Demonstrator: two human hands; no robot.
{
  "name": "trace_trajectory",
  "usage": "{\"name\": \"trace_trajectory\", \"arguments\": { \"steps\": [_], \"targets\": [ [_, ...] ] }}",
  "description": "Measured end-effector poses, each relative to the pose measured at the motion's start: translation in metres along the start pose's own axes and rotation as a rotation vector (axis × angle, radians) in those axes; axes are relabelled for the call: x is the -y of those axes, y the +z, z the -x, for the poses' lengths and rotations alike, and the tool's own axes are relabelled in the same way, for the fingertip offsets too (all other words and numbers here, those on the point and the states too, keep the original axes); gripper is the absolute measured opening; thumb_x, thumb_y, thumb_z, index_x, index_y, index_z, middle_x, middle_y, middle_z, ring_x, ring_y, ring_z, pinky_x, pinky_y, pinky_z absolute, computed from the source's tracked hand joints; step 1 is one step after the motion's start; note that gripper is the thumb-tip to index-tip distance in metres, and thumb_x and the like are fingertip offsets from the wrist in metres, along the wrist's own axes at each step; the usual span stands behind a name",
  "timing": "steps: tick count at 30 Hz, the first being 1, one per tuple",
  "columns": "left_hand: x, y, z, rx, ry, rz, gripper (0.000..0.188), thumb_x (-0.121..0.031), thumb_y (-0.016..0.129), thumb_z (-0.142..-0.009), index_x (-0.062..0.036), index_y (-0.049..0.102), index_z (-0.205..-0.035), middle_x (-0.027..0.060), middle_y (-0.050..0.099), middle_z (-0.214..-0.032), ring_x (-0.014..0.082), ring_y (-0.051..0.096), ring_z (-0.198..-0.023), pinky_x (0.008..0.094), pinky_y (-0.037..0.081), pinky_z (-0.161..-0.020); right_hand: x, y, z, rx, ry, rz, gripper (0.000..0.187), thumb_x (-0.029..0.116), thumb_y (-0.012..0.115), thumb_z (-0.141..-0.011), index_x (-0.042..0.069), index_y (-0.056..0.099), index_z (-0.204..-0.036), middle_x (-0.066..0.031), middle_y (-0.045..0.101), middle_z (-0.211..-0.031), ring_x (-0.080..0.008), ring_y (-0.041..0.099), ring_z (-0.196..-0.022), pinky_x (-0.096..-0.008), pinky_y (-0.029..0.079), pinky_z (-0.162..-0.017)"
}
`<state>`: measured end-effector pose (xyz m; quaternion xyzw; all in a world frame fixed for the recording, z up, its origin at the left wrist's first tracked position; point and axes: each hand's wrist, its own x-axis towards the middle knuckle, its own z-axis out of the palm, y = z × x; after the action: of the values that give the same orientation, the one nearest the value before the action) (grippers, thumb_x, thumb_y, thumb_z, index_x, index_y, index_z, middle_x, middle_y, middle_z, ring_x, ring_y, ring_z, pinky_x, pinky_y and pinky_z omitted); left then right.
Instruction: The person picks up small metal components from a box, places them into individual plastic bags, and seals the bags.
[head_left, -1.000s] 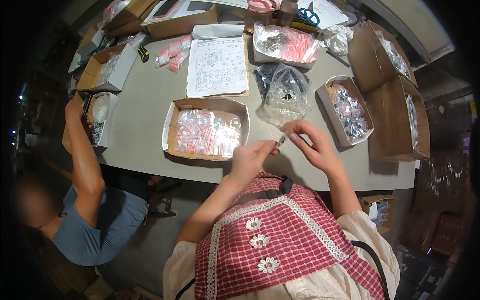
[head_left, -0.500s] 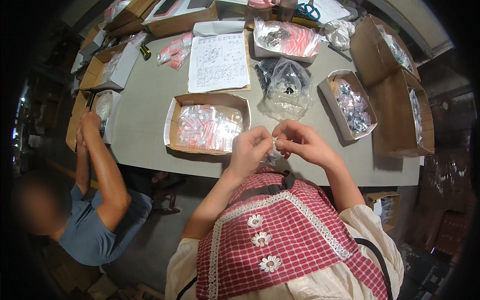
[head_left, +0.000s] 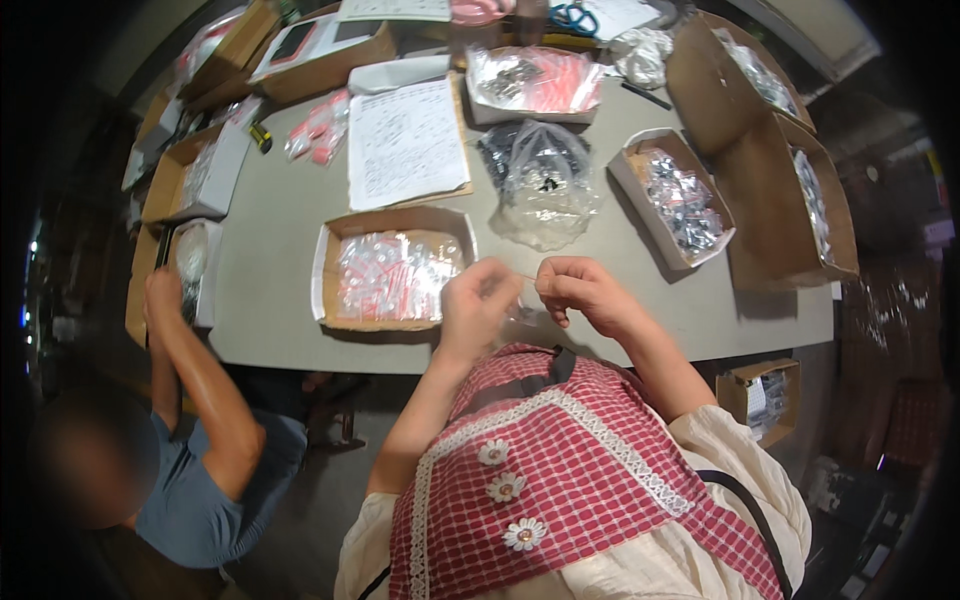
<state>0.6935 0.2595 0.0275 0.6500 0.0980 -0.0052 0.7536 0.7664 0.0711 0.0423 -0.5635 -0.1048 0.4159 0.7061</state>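
Close to the table's near edge, my two hands face each other with a small clear plastic zip bag (head_left: 522, 314) between them. My left hand (head_left: 475, 308), slightly blurred, pinches one side of it. My right hand (head_left: 588, 292) has thumb and forefinger closed at the other end, where a thin reddish edge stretches across the gap. What lies inside the bag is too small to make out. Just left of my left hand stands a cardboard box (head_left: 392, 325) full of small clear bags with red strips and pale round pieces.
Beyond my hands lies a large clear bag (head_left: 545, 215) with black parts. A white box (head_left: 678, 262) of bagged dark parts stands right, near tall cartons (head_left: 765, 200). Paper sheets (head_left: 408, 140) lie behind. A co-worker (head_left: 210, 410) reaches toward boxes at left.
My hands have drawn a little apart, the bag's edge now stretched between them. The whole view has shifted slightly. The co-worker's hands have stayed by the left boxes.
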Motion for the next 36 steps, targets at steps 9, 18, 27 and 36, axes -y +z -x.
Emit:
{"name": "trace_trajectory", "arguments": {
  "steps": [9,18,27,36],
  "targets": [
    [0.045,-0.056,-0.031,-0.431,0.311,-1.378,0.030,-0.015,0.072,-0.081,0.0036,0.060,-0.101,0.0191,0.066,-0.088,0.0369,0.065,-0.086,0.0481,0.051,-0.080,-0.005,-0.041,0.014,-0.653,-0.484,-0.071,0.015,0.011,0.061,-0.093,0.003,0.060,-0.106,-0.0050,0.064,-0.101,-0.0124,0.060,-0.087,-0.0278,0.049,-0.078],
    [0.028,-0.071,-0.034,-0.326,0.079,-0.798,0.021,-0.018,0.074,-0.084,0.0015,0.067,-0.088,0.0133,0.070,-0.078,0.0221,0.067,-0.073,0.0342,0.052,-0.069,-0.017,-0.007,-0.006,-0.307,-0.301,0.024,0.014,0.004,0.062,-0.089,0.003,0.064,-0.103,-0.0036,0.066,-0.096,-0.0101,0.060,-0.087,-0.0255,0.049,-0.078],
    [-0.010,-0.038,-0.010,-0.281,0.161,0.364,0.013,-0.005,0.066,-0.093,-0.0017,0.059,-0.105,0.0016,0.062,-0.087,0.0069,0.057,-0.077,0.0223,0.047,-0.069,-0.013,0.039,-0.055,0.055,-0.277,0.404,0.048,0.027,0.071,-0.092,0.000,0.051,-0.126,-0.0115,0.062,-0.114,-0.0149,0.063,-0.088,-0.0271,0.051,-0.080],
    [0.001,-0.046,-0.001,-0.063,-0.010,0.052,0.019,-0.015,0.066,-0.095,-0.0027,0.065,-0.108,0.0013,0.067,-0.086,0.0050,0.058,-0.067,0.0200,0.047,-0.055,-0.010,0.033,-0.059,-0.011,-0.071,0.186,0.014,0.008,0.071,-0.089,-0.001,0.063,-0.097,-0.0061,0.065,-0.079,-0.0153,0.064,-0.065,-0.0283,0.053,-0.059]
  ]
}}
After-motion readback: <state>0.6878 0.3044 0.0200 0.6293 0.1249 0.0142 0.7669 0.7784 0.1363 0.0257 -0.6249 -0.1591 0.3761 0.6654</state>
